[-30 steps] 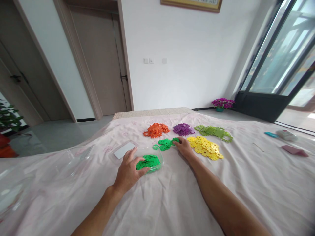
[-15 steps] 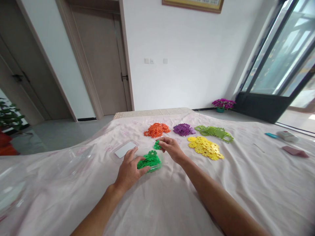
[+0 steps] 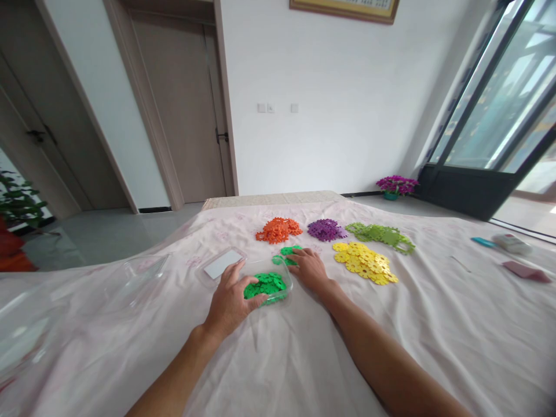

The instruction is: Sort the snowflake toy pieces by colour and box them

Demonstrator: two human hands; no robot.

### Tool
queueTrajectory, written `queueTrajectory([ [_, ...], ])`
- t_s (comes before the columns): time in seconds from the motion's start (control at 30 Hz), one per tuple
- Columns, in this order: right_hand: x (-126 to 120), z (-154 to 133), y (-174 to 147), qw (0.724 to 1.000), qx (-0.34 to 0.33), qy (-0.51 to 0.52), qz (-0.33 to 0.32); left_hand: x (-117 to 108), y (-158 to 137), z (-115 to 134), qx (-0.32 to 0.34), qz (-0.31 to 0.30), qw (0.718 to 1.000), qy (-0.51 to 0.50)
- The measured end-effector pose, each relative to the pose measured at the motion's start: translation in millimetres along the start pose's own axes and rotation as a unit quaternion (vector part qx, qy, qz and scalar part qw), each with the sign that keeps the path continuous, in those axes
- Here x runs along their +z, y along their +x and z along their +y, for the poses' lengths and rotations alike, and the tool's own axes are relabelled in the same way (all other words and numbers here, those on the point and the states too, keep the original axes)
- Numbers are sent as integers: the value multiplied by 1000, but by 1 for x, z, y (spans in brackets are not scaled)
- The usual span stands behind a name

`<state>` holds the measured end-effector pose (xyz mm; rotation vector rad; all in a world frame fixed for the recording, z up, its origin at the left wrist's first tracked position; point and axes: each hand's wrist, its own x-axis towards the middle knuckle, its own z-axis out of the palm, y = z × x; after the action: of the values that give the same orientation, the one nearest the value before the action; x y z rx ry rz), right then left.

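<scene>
A clear plastic box stands on the cloth with a heap of green flower-shaped plastic discs inside. My left hand grips its left side, the thumb over the near edge and the fingers along the far one. Just behind the box, a few more green discs lie on the cloth. My right hand rests over them, palm down with fingers stretched out; its fingertips touch the discs and partly hide them.
Piles of orange discs, purple discs, light green discs and yellow discs lie farther back. A clear lid with a white label is left of the box. More clear plastic containers stand at left.
My right hand has lowered onto the loose green discs, its fingers spreading from a pinch. A green disc that stood up above the heap in the box now lies flat. My left hand stays put.
</scene>
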<state>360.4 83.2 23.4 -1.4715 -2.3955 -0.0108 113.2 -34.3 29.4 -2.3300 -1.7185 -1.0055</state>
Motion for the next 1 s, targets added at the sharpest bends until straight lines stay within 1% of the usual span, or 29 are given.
queueTrajectory([
  [0.13,0,-1,1,999,-29,-31,-4,0,0,0,0,5,1000,-2],
  [0.27,1,3,1,999,-40,-23,10,1,-1,1,0,10,1000,-9],
  [0.37,3,8,1,999,7,-5,35,1,-1,0,1,11,1000,-10],
  [0.47,7,14,1,991,63,68,102,2,-1,0,-1,12,1000,-10],
  [0.53,8,16,3,973,74,151,160,2,-1,0,-2,13,1000,-11],
  [0.57,9,16,4,959,75,196,189,2,-1,0,-2,14,1000,-11],
  [0.63,7,10,6,926,73,282,239,2,-1,0,-2,15,1000,-11],
  [0.7,2,-2,7,894,69,351,270,2,-1,-1,-1,15,1000,-12],
  [0.77,-5,-20,6,872,56,404,270,3,-1,-3,-2,17,1000,-16],
  [0.8,-9,-29,4,868,42,423,257,4,-1,-4,-1,19,1000,-19],
  [0.87,-14,-47,1,869,-3,447,213,6,-1,-6,2,24,999,-25],
  [0.93,-17,-56,0,869,-46,464,167,7,-2,-7,8,28,999,-26],
  [1.0,-16,-53,1,873,-47,460,154,9,-2,-8,13,32,999,-23],
])
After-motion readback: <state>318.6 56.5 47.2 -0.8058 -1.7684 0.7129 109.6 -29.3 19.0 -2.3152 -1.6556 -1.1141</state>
